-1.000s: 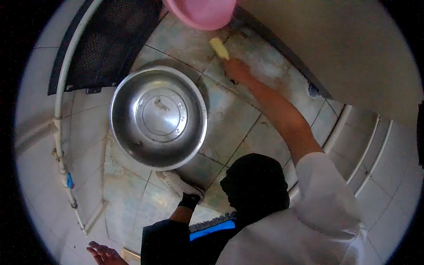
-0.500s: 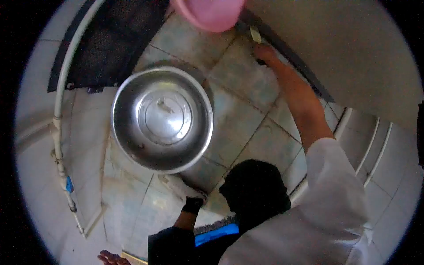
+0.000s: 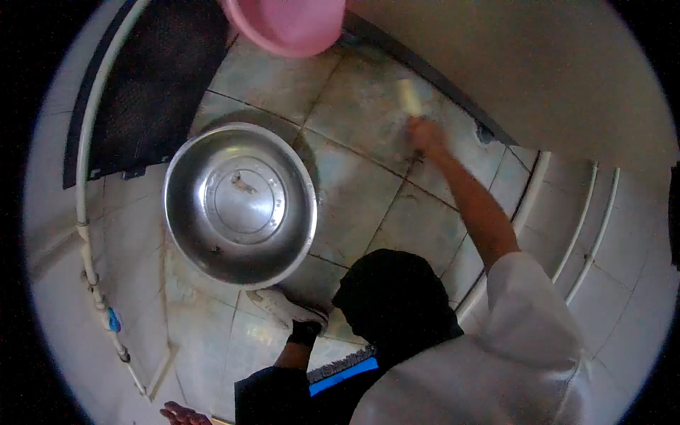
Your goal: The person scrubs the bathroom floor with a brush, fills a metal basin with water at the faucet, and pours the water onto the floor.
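Over the tiled floor (image 3: 354,198), my right hand (image 3: 428,137) is closed round a slim pale yellow object (image 3: 409,98) that sticks out past the fist. Motion blur hides its exact kind. At the bottom left edge, part of my left hand (image 3: 185,414) shows with its fingers apart and nothing seen in them. A large steel basin (image 3: 241,202) stands on the floor left of my right arm. Inside it lies a small pale scrap (image 3: 244,183), with a dark bit (image 3: 216,248) on its side wall.
A pink basin (image 3: 294,28) is at the top, near a dark wall base (image 3: 425,67). On the left are a dark mat (image 3: 152,92) and a white pipe (image 3: 86,156). My shoe (image 3: 283,308) is close to the steel basin; a blue brush head (image 3: 345,375) lies beside my leg.
My right hand has moved away from the wall base, back toward me over the tiles, with the pale yellow object in it. The view has shifted slightly. The left hand looks much the same.
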The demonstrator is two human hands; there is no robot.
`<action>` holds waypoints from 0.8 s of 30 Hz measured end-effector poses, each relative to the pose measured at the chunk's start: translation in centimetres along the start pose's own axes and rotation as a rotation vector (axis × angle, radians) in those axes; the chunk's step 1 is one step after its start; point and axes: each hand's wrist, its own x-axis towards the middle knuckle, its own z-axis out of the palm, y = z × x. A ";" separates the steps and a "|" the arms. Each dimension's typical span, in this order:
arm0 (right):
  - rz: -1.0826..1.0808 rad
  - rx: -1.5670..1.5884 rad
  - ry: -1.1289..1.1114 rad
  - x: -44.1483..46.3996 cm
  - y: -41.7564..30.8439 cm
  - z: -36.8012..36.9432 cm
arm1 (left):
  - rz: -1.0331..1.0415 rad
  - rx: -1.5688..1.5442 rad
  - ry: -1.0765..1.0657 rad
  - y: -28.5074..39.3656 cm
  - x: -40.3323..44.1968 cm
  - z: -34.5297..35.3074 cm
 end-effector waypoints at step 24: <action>0.532 0.069 0.039 -23.8 24.9 4.4 | 0.045 0.124 -0.198 -6.0 -2.1 6.2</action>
